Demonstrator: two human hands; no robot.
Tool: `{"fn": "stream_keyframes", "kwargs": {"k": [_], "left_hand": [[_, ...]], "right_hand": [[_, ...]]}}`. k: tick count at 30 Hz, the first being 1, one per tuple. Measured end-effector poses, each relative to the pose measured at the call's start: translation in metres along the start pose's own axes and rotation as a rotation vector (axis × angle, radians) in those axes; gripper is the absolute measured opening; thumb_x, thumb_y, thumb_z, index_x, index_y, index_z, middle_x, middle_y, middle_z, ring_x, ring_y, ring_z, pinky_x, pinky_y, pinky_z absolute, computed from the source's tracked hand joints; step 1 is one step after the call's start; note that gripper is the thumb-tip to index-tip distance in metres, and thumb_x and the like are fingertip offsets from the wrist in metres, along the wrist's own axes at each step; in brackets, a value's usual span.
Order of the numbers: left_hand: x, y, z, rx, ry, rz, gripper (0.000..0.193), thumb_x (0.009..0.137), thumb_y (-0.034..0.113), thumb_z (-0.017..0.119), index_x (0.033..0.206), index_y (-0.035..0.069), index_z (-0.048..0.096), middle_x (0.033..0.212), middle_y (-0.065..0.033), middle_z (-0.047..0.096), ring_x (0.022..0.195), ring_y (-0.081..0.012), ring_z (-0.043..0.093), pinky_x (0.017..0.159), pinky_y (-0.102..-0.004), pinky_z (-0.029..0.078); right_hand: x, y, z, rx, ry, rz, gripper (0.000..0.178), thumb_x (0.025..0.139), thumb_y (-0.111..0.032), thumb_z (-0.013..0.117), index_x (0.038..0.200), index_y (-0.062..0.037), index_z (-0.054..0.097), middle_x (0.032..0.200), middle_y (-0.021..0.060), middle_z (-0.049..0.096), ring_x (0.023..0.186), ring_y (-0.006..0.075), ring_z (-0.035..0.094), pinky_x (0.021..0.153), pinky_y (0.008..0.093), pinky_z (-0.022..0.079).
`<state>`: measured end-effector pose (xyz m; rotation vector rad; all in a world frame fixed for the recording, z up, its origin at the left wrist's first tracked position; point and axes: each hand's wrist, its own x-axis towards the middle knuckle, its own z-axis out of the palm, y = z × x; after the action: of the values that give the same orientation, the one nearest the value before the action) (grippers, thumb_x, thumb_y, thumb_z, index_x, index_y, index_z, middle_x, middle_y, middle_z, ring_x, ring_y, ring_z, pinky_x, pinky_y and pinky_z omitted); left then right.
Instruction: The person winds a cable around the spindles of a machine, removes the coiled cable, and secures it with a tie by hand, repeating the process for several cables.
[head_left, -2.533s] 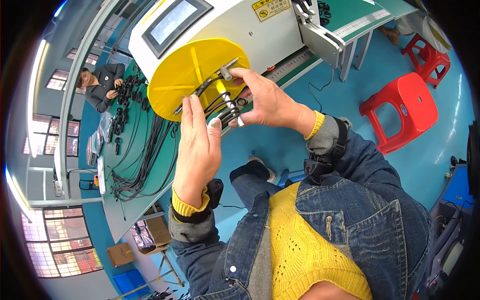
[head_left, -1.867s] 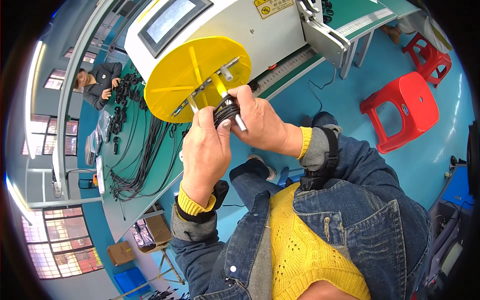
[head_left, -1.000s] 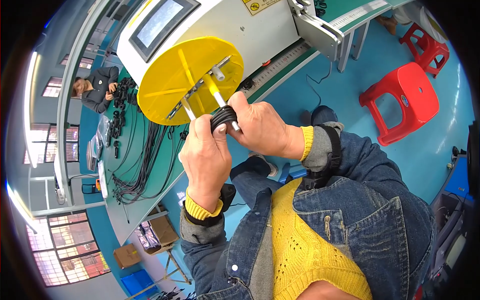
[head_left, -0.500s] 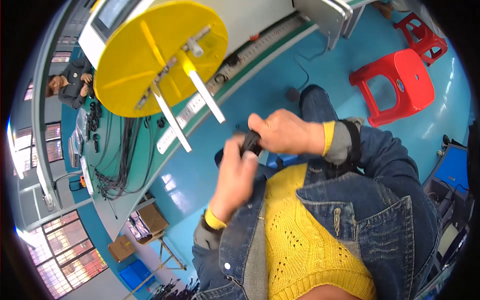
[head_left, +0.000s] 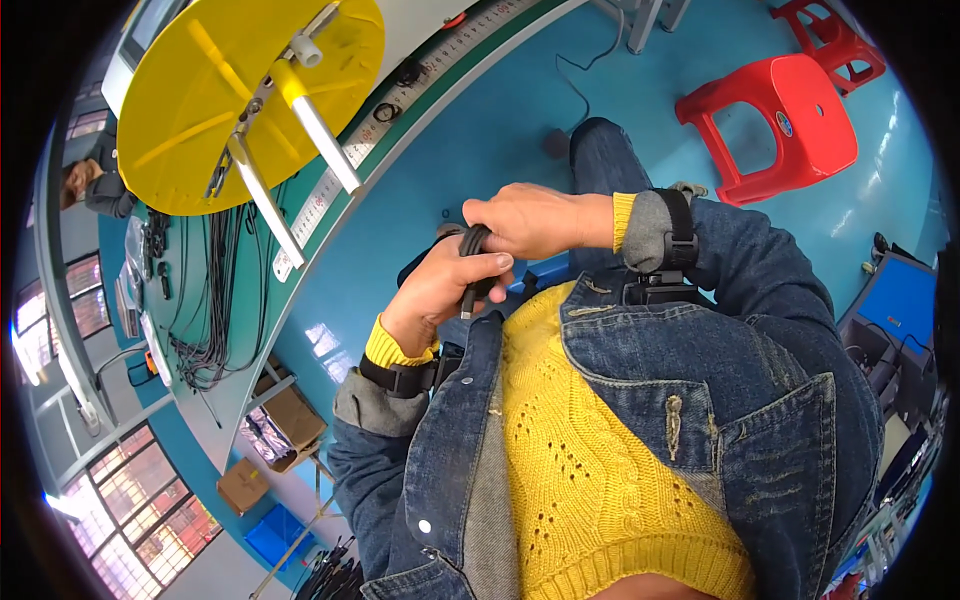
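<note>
A black cable (head_left: 472,262), wound into a small tight bundle, is held between my two hands in front of my chest. My left hand (head_left: 437,283) wraps it from below, thumb laid across the loops. A metal-tipped cable end pokes out under that thumb. Closed in a fist, my right hand (head_left: 540,221) presses against the bundle's upper right side; its fingertips are partly hidden. Up and left of the hands stands a yellow disc (head_left: 170,110) with two pale metal rods (head_left: 320,140) sticking out toward me.
A long ruler (head_left: 318,205) runs along the front edge of the green-topped bench (head_left: 235,395). Several loose black cables (head_left: 222,320) lie there. Red stools (head_left: 785,130) stand at the right, cardboard boxes (head_left: 243,487) at lower left. Another person (head_left: 105,190) sits beyond the bench.
The view has shifted, so the disc and bench sit further up and left. My hands stay on the cable; the bundle and its metal-tipped end now show more clearly.
</note>
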<state>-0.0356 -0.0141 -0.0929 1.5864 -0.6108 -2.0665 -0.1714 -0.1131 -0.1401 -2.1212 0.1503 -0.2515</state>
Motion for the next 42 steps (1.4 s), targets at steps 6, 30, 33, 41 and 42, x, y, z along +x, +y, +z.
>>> {"fn": "stream_keyframes", "kwargs": {"k": [6,30,33,41,42], "left_hand": [[0.011,-0.010,0.016,0.371,0.042,0.024,0.021,0.074,0.019,0.068,0.081,0.002,0.057,0.061,0.0003,0.052,0.047,-0.0083,0.050,0.041,-0.0193,0.037],[0.019,-0.065,-0.003,-0.118,-0.104,0.304,0.038,0.080,0.032,0.062,0.092,-0.002,0.051,0.056,-0.0019,0.042,0.043,-0.0079,0.036,0.038,-0.0204,0.030],[0.013,-0.051,0.001,-0.206,-0.134,0.119,0.033,0.080,0.028,0.064,0.087,-0.002,0.054,0.058,0.0002,0.044,0.045,-0.0063,0.037,0.038,-0.0196,0.029],[-0.006,-0.054,-0.001,-0.311,-0.340,0.175,0.034,0.083,0.023,0.061,0.102,-0.003,0.050,0.062,0.0006,0.041,0.049,-0.0055,0.038,0.040,-0.0192,0.030],[-0.007,-0.055,-0.002,-0.299,-0.342,0.178,0.034,0.083,0.023,0.061,0.102,-0.003,0.050,0.062,0.0006,0.041,0.049,-0.0055,0.038,0.040,-0.0192,0.030]], "right_hand": [[-0.002,-0.007,0.004,-0.588,-0.134,-0.136,0.018,0.068,-0.010,0.052,0.083,-0.0020,0.045,0.055,0.0138,0.055,0.052,0.0337,0.056,0.048,0.0381,0.043],[-0.001,0.006,0.032,0.085,0.075,0.116,0.021,0.067,-0.007,0.055,0.087,-0.0019,0.058,0.065,0.0177,0.060,0.063,0.0334,0.060,0.056,0.0388,0.047],[-0.004,0.011,0.038,0.064,0.075,0.109,0.019,0.068,-0.007,0.054,0.086,-0.0021,0.059,0.066,0.0177,0.061,0.063,0.0330,0.060,0.057,0.0385,0.047],[-0.001,-0.013,0.029,-0.020,-0.063,0.242,0.009,0.068,-0.007,0.053,0.072,-0.0008,0.058,0.052,0.0111,0.058,0.057,0.0277,0.061,0.053,0.0378,0.046],[-0.001,-0.015,0.027,0.000,-0.102,0.271,0.009,0.069,-0.007,0.052,0.072,-0.0006,0.058,0.050,0.0104,0.058,0.057,0.0271,0.061,0.053,0.0376,0.046]]}}
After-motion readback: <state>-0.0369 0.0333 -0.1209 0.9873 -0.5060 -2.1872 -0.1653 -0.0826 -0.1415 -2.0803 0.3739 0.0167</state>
